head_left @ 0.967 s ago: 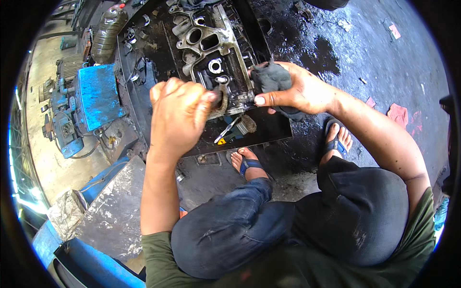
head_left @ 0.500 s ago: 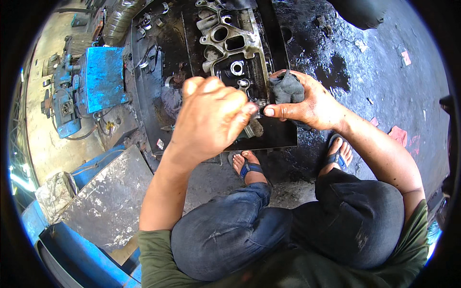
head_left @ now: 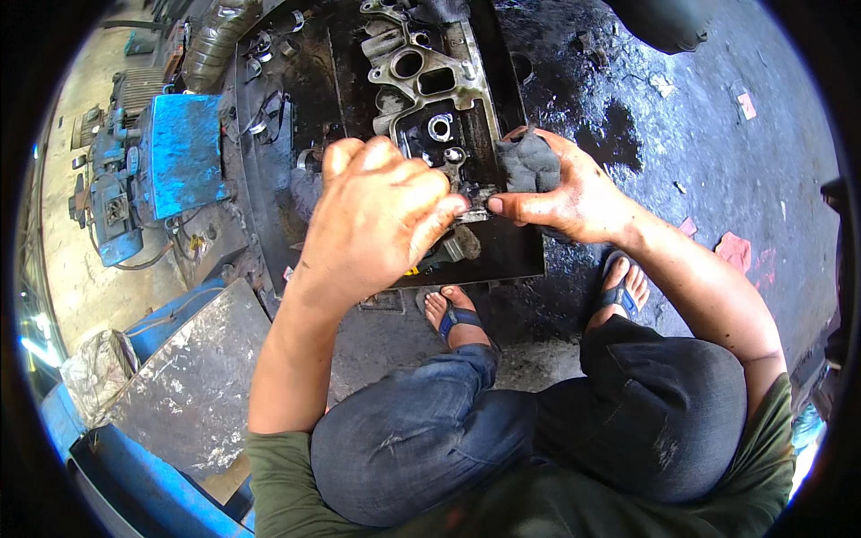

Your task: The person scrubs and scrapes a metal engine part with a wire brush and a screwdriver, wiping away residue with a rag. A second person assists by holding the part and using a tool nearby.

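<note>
A greasy metal engine casting (head_left: 438, 81) with round and oblong openings lies in a dark metal tray (head_left: 516, 265). My left hand (head_left: 381, 211) is closed in a pinch at the casting's near end; whatever its fingers hold is hidden. Bunched in my right hand (head_left: 583, 193) is a dark grey rag (head_left: 529, 163), pressed along the casting's right side. My right thumb reaches the near corner, close to the left fingertips. Just below them lies what looks like a paintbrush (head_left: 465, 244), partly covered by my left hand.
Curved metal shells (head_left: 260, 45) and dark scraps lie in the tray's left part. Left of it stands a blue machine (head_left: 186, 152) with a motor; nearer is a worn metal plate (head_left: 193, 377). Oil wets the floor (head_left: 619, 134) at right. My sandalled feet flank the tray's near right corner.
The whole view has shifted slightly. My left hand has moved a little at the casting's near end, uncovering a yellow bit beneath it. My right hand keeps its hold on the rag.
</note>
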Motion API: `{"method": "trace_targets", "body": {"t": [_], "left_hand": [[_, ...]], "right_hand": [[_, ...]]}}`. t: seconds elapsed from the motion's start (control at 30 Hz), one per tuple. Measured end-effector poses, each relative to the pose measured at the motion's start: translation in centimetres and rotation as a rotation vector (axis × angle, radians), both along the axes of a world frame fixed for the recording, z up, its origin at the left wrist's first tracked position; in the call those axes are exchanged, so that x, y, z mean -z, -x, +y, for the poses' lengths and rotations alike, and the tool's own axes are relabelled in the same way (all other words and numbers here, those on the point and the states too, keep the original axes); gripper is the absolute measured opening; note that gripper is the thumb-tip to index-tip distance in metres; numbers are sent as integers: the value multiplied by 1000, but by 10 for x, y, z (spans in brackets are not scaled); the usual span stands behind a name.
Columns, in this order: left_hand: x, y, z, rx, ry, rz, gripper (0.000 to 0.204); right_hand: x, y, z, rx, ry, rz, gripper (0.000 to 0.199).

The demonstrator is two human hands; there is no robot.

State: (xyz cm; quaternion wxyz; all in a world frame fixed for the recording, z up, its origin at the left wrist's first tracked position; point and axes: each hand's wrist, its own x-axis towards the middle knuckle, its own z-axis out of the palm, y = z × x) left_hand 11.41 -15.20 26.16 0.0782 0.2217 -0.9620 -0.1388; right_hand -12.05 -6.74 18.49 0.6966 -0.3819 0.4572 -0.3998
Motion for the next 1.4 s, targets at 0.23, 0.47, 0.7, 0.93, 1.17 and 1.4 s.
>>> {"method": "trace_targets", "body": {"t": [0.23,0.47,0.7,0.93,1.17,1.4], "left_hand": [[-1,-1,1,13,5,-69,23],[2,3,2,17,32,-67,24],[-1,-2,-9,-38,50,-97,30],[-5,-1,-8,-84,-166,-86,29],[-14,11,-10,-89,-267,-215,30],[-16,10,-5,-69,-173,-121,29]], "right_hand": [[1,1,0,-11,-28,6,50],[3,-1,0,-15,9,50,50],[0,1,3,-23,70,124,48],[-5,-1,0,-10,20,56,49],[-4,2,1,-40,26,139,49],[-1,-1,0,-13,21,96,49]]}}
